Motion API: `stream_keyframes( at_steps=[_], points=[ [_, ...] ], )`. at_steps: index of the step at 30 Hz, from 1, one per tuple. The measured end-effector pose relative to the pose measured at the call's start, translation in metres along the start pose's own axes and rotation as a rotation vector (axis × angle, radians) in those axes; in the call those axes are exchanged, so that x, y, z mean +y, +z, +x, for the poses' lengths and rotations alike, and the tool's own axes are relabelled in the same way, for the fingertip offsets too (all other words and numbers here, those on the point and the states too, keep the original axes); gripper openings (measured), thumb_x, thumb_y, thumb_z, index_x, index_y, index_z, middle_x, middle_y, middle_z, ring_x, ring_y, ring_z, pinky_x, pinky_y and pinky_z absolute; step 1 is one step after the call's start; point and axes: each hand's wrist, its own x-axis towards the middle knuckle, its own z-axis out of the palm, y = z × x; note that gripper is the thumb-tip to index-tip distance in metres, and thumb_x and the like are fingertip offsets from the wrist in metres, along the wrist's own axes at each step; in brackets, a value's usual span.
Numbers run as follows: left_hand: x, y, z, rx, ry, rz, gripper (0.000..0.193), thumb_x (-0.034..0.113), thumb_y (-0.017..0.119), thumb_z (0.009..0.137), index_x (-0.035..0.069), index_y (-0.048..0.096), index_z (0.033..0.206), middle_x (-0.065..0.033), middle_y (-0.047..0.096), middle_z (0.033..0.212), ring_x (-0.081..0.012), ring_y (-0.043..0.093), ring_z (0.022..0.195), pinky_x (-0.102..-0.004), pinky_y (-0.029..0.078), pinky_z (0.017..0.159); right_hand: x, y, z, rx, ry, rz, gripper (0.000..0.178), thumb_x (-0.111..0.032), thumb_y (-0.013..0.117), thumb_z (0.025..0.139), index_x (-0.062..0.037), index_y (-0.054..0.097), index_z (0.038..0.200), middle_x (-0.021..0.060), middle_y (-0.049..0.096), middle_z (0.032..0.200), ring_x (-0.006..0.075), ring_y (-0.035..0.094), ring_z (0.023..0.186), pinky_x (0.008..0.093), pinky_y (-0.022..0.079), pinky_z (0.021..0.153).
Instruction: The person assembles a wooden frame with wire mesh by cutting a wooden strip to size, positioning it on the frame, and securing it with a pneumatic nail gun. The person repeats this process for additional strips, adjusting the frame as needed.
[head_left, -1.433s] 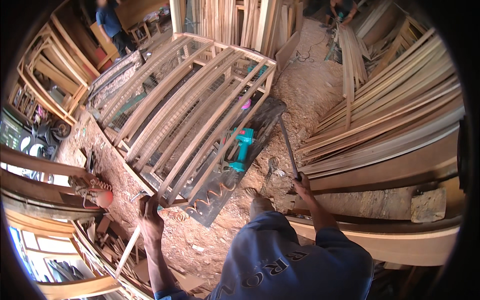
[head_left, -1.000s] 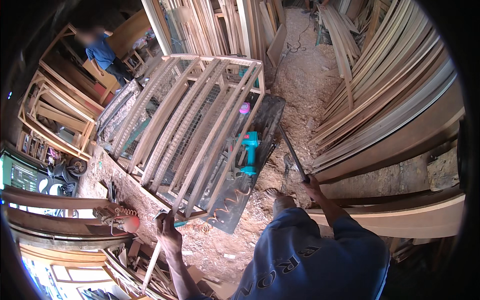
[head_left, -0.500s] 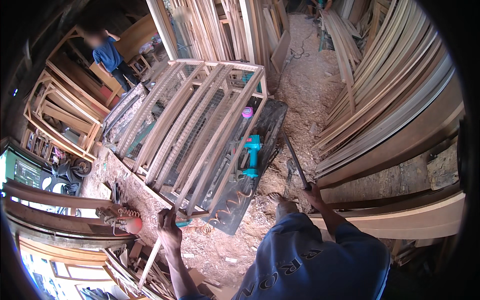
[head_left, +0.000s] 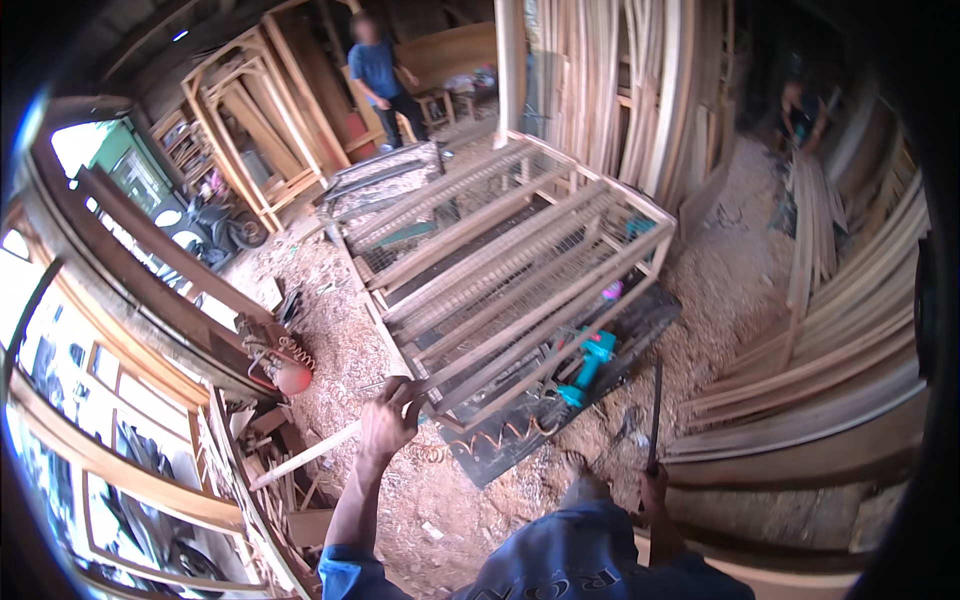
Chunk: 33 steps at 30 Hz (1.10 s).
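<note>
My left hand (head_left: 390,418) is closed round a pale wooden slat (head_left: 312,455) at the near left corner of a large slatted wooden frame (head_left: 540,270). The slat sticks out to the lower left of the hand; its other end merges with the frame's bars. Wire mesh shows between those bars. My right hand (head_left: 653,488), low on the right, grips a long, thin dark tool (head_left: 656,415) that points up and away; its exact kind is unclear. A teal nail gun (head_left: 588,365) lies by the frame's near right side, with a coiled orange hose (head_left: 500,435) beside it.
The frame rests on a dark board (head_left: 500,462) over shavings. Long planks (head_left: 810,385) are stacked at right, and upright boards (head_left: 630,90) stand behind. A red-ended machine (head_left: 290,375) is at left. One person (head_left: 375,75) stands at the back; another (head_left: 803,120) is far right.
The view has swung to the left and up, so the frame appears farther right. My left hand still holds the slat near the corner. The dark tool now points more upright.
</note>
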Motion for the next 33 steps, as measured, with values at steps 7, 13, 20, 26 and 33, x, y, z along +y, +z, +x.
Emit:
stream_keyframes(
  at_steps=[7, 13, 20, 26, 33],
  points=[
    [0.007, -0.013, 0.012, 0.0, -0.048, 0.138, 0.024, 0.022, 0.069, 0.092, 0.014, 0.074, 0.114, -0.0031, 0.072, 0.088, -0.0218, 0.07, 0.069, -0.0362, 0.055, 0.054, -0.077, 0.008, -0.028, -0.024, 0.056, 0.174, 0.014, -0.008, 0.064, 0.085, -0.0078, 0.057, 0.098, 0.0005, 0.05, 0.065, 0.0116, 0.049, 0.045, 0.0287, 0.039, 0.039],
    [0.025, -0.052, 0.023, 0.021, -0.014, 0.198, 0.021, 0.022, 0.07, 0.092, 0.015, 0.077, 0.11, -0.002, 0.072, 0.089, -0.0204, 0.07, 0.07, -0.0352, 0.055, 0.053, -0.086, 0.0, -0.04, -0.038, 0.151, 0.172, 0.012, -0.009, 0.064, 0.085, -0.0071, 0.057, 0.094, 0.0006, 0.052, 0.069, 0.0107, 0.05, 0.046, 0.0283, 0.041, 0.041],
    [0.011, -0.062, 0.034, 0.109, 0.062, 0.246, 0.024, 0.007, 0.067, 0.087, 0.014, 0.079, 0.106, -0.0013, 0.073, 0.09, -0.0191, 0.069, 0.068, -0.0361, 0.055, 0.053, 0.01, 0.004, -0.02, -0.042, -0.148, 0.166, 0.021, -0.007, 0.066, 0.085, -0.0091, 0.055, 0.103, -0.0023, 0.046, 0.063, 0.0102, 0.048, 0.045, 0.0306, 0.038, 0.038],
    [-0.001, -0.023, 0.007, 0.003, -0.15, 0.138, 0.028, 0.001, 0.065, 0.085, 0.013, 0.076, 0.108, -0.0053, 0.072, 0.091, -0.0272, 0.068, 0.067, -0.0399, 0.054, 0.058, 0.053, -0.007, -0.057, -0.023, 0.26, 0.083, 0.023, -0.018, 0.07, 0.083, -0.0029, 0.06, 0.097, 0.0054, 0.057, 0.067, 0.0196, 0.056, 0.055, 0.0365, 0.046, 0.054],
    [0.004, -0.016, 0.005, 0.143, -0.038, 0.147, 0.015, 0.016, 0.07, 0.092, 0.014, 0.078, 0.105, -0.0022, 0.072, 0.083, -0.0135, 0.062, 0.057, -0.0295, 0.047, 0.044, 0.033, 0.027, -0.034, 0.101, 0.205, -0.219, 0.029, -0.02, 0.074, 0.078, 0.0016, 0.066, 0.097, 0.0148, 0.066, 0.076, 0.0249, 0.065, 0.067, 0.0418, 0.051, 0.064]
  ],
)
